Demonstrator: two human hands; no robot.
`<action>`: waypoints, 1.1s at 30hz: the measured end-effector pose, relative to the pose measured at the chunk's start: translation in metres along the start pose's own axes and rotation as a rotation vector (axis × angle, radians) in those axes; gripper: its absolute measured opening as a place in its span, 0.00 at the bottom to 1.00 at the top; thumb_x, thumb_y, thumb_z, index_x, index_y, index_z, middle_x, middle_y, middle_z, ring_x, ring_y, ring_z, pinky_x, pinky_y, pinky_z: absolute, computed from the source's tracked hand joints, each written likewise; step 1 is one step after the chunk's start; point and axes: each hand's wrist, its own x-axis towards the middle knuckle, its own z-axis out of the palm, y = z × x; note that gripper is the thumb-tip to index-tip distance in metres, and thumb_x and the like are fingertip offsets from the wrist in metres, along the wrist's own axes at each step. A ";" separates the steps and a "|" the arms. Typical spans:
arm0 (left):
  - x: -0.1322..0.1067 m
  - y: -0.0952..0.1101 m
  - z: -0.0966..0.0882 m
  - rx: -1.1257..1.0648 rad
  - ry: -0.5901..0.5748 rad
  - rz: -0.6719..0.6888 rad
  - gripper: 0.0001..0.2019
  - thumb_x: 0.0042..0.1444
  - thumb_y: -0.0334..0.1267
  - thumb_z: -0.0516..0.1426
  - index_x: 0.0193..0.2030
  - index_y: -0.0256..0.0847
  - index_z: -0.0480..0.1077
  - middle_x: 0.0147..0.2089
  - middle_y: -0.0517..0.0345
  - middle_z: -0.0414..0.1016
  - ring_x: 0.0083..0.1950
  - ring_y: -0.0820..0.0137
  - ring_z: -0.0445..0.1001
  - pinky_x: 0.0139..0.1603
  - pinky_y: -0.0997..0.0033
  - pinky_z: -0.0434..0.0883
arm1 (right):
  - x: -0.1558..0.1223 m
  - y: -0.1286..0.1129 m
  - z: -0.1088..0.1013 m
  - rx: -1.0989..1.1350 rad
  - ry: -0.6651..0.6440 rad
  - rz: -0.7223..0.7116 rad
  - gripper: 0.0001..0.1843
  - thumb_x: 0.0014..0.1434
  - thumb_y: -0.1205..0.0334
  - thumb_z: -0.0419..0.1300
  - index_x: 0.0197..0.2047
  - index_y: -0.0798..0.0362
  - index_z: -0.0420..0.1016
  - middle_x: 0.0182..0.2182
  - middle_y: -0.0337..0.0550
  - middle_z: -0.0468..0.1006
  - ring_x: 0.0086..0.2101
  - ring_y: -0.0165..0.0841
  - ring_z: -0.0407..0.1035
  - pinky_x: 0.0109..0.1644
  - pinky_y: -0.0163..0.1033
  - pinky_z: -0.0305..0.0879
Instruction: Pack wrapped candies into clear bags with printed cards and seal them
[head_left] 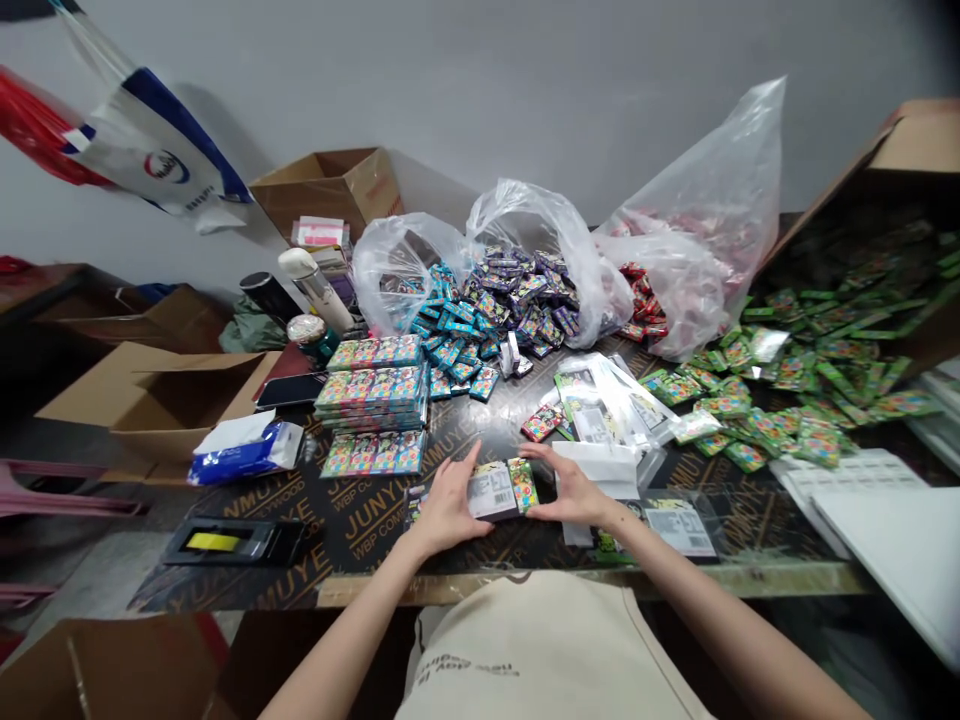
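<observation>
My left hand [448, 508] is half open, thumb and forefinger spread around the white-labelled pack [491, 490]. My right hand [574, 492] is kinda the same around the green pack [523, 484] just beside it; can't tell if either's actually gripping. Both packs sit near the table's [352, 548] front edge. Neat stacks [371, 400] left, loose blue packs [454, 325] and purple packs [525, 290] further back, green pile [780, 425] right.

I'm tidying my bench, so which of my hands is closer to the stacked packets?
Left. Your left hand is just right of the stacked packets and a little nearer you; your right hand is farther right, at the colorful box.
</observation>
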 end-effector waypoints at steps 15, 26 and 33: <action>0.031 0.049 0.033 -1.333 0.588 -0.391 0.17 0.46 0.41 0.61 0.43 0.37 0.72 0.41 0.53 0.75 0.44 0.67 0.72 0.48 0.68 0.66 | 0.060 -0.056 0.029 0.867 0.830 0.550 0.20 0.44 0.56 0.63 0.42 0.49 0.67 0.33 0.37 0.75 0.33 0.33 0.71 0.34 0.36 0.67; 0.045 0.060 0.001 -1.559 0.331 -0.714 0.07 0.41 0.39 0.59 0.24 0.35 0.70 0.21 0.61 0.71 0.22 0.75 0.69 0.25 0.75 0.65 | 0.042 -0.060 0.009 1.074 0.656 0.548 0.22 0.44 0.65 0.57 0.45 0.47 0.60 0.34 0.39 0.79 0.35 0.38 0.74 0.41 0.45 0.66; 0.050 0.057 -0.023 -1.024 0.318 -0.380 0.03 0.39 0.32 0.60 0.25 0.36 0.74 0.27 0.58 0.75 0.29 0.72 0.71 0.31 0.76 0.66 | 0.028 -0.045 -0.004 0.693 0.495 0.524 0.10 0.43 0.59 0.65 0.30 0.53 0.73 0.32 0.43 0.79 0.33 0.38 0.73 0.38 0.43 0.66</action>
